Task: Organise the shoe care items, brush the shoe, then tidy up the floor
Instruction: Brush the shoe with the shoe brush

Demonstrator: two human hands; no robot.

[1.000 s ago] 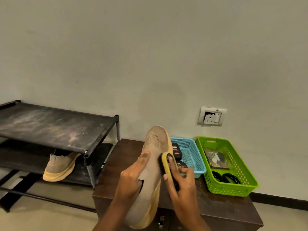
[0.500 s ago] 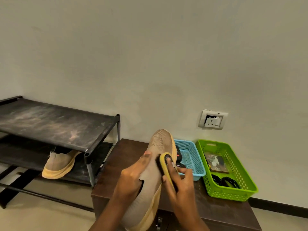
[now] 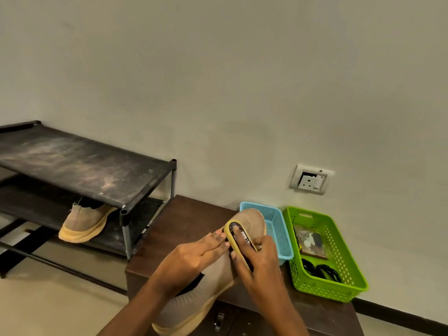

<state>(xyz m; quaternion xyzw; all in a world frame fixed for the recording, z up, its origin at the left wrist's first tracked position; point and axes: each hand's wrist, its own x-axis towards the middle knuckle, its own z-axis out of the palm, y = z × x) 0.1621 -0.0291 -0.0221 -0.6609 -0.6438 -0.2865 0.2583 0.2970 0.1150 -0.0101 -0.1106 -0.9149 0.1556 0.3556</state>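
Note:
A tan knit shoe (image 3: 251, 223) with a yellow sole is held above the dark wooden cabinet (image 3: 184, 221), toe pointing away from me. My left hand (image 3: 191, 260) grips its upper near the opening. My right hand (image 3: 260, 267) holds a yellow-backed shoe brush (image 3: 236, 235) pressed against the shoe's top near the toe. The matching shoe (image 3: 84, 223) lies on the lower shelf of the black shoe rack (image 3: 80, 166) at the left.
A blue basket (image 3: 278, 229) and a green basket (image 3: 339, 260) stand on the cabinet at the right, against the wall; the green one holds a packet and black loops. A wall socket (image 3: 311, 179) is above them. Pale floor lies at the lower left.
The brush has slid up the shoe toward the toe with my right hand. The shoe has tilted lower and my left fingers lie flatter. The view has shifted slightly.

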